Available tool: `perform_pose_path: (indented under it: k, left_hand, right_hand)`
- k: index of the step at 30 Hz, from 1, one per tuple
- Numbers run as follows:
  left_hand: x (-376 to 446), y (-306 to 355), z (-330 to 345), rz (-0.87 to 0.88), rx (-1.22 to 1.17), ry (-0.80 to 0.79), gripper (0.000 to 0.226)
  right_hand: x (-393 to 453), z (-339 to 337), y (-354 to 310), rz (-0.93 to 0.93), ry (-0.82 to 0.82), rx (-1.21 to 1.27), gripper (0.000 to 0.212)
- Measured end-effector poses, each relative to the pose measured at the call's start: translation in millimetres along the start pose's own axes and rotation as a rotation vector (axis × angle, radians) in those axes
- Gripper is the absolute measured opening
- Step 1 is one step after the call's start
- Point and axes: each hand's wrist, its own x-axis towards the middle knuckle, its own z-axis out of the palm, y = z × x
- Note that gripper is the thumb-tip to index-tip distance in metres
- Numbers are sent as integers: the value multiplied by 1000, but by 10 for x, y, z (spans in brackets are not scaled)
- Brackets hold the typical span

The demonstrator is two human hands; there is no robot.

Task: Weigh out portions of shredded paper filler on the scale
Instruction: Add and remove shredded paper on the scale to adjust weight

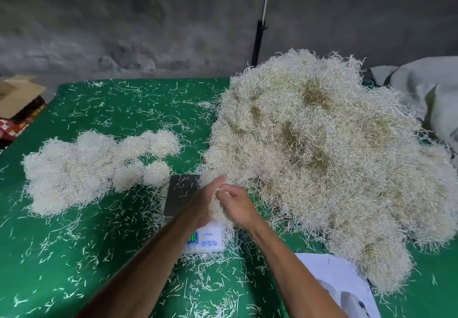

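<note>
Gripping one tuft of shredded paper [215, 212] between them, left hand [203, 202] and right hand [239, 205] hover above the scale [179, 195].

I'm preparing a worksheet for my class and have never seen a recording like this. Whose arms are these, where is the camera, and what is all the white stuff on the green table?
There is only one picture, taken by a wide-angle camera worn on a person's head, looking forward and down. The two bare arms are that person's own; there is no machine.

The left hand and right hand together hold a small clump of shredded paper above a kitchen scale, whose metal plate bears only a few stray strands. Its display is partly hidden by the left arm and cannot be read.

On the green table, the big pile at right is the unweighed paper filler. The small round heaps at left look like finished portions. Loose strands lie everywhere, and a white printed sheet lies near the right forearm.
</note>
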Motion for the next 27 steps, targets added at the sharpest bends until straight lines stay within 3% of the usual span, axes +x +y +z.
perform_pose_path:
  k: [2,4,5,8,11,13,16,19,24,27]
  left_hand:
    - [21,22,57,55,195,131,16]
    - [-27,14,46,108,385,189,28]
    - [-47,6,60,116,397,197,30]
    - [-91,-91,30,72,433,117,48]
    - [-84,-138,71,64,403,123,61]
    - [-36,-166,49,64,409,146,61]
    - [14,-194,-9,25,394,155,66]
    - [35,-184,-83,-22,350,187,65]
    - [161,-70,34,-15,19,141,27]
    - [190,-100,124,-29,210,82,22]
  right_hand:
    - [3,-40,93,51,179,116,36]
    - [83,-204,181,239,413,304,47]
    - [117,-286,212,319,455,387,47]
    - [236,-479,276,421,371,378,38]
    - [499,-548,262,448,307,513,78]
    - [687,-518,212,456,260,658,80]
    - [859,-465,245,452,230,593,58]
    - [817,-421,295,438,321,472,33]
    - [305,-139,222,176,494,184,52]
    - [-95,13,309,54,455,143,60]
